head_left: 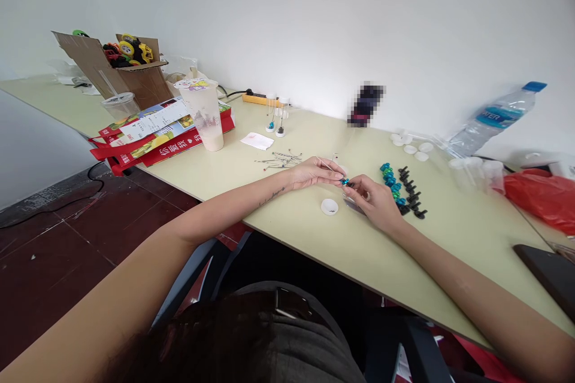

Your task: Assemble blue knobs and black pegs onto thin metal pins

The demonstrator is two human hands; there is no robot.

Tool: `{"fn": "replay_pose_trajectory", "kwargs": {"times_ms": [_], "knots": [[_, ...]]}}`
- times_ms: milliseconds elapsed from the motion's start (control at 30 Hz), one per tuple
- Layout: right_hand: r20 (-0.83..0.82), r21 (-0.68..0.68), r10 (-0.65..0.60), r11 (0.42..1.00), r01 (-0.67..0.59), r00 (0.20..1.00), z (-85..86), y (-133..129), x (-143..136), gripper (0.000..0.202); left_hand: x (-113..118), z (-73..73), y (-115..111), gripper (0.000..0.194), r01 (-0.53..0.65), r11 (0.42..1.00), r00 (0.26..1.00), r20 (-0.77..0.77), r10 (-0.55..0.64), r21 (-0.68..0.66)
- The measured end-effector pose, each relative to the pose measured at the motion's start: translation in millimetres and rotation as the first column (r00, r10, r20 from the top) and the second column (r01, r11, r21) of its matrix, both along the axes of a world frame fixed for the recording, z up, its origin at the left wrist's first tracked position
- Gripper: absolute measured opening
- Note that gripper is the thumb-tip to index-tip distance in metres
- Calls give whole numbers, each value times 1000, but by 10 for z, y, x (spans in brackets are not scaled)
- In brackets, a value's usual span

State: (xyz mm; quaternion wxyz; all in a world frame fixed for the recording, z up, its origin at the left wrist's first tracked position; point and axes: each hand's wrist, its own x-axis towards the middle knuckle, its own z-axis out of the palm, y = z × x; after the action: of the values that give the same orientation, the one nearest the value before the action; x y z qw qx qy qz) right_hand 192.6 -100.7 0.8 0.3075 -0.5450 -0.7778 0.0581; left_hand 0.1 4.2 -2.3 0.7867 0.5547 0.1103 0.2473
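Observation:
My left hand point(314, 172) and my right hand point(375, 198) meet above the table, fingertips pinched around a small shiny blue part point(344, 181). A thin rod point(324, 164) slants up from my left fingers. Just below the hands lies a round white cap point(329, 207) with tiny dark bits in it. To the right of my right hand are a row of blue and green metallic parts point(392, 182) and a row of black winged parts point(412, 192). Several thin metal rods point(281, 160) lie loose left of my left hand.
Two clear tubes point(281, 119) stand near a yellow power strip point(260, 99). Leftward are a drink cup point(202, 114), a red bag point(175, 149) and a cardboard box point(139, 84) of toys. Rightward are white caps point(421, 156), a water bottle point(494, 122), clear tubes point(480, 175) and red plastic point(541, 200).

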Motion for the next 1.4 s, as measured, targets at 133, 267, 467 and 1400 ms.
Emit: {"fn": "replay_pose_trajectory", "kwargs": {"times_ms": [133, 267, 467, 1400], "knots": [[11, 7, -1, 1000, 1, 1000, -1, -3, -1, 24, 4, 11, -14, 29, -26, 1000, 999, -28, 25, -12], [3, -30, 6, 1000, -6, 1000, 7, -8, -6, 24, 7, 12, -14, 30, -24, 1000, 999, -32, 24, -12], [14, 33, 2, 999, -2, 1000, -5, 4, 5, 22, 7, -10, 3, 29, -22, 1000, 999, -24, 22, -9], [4, -87, 1, 996, 0, 1000, 50, -24, -22, 31, 7, 17, -16, 28, -22, 1000, 1000, -23, 22, -17]]}}
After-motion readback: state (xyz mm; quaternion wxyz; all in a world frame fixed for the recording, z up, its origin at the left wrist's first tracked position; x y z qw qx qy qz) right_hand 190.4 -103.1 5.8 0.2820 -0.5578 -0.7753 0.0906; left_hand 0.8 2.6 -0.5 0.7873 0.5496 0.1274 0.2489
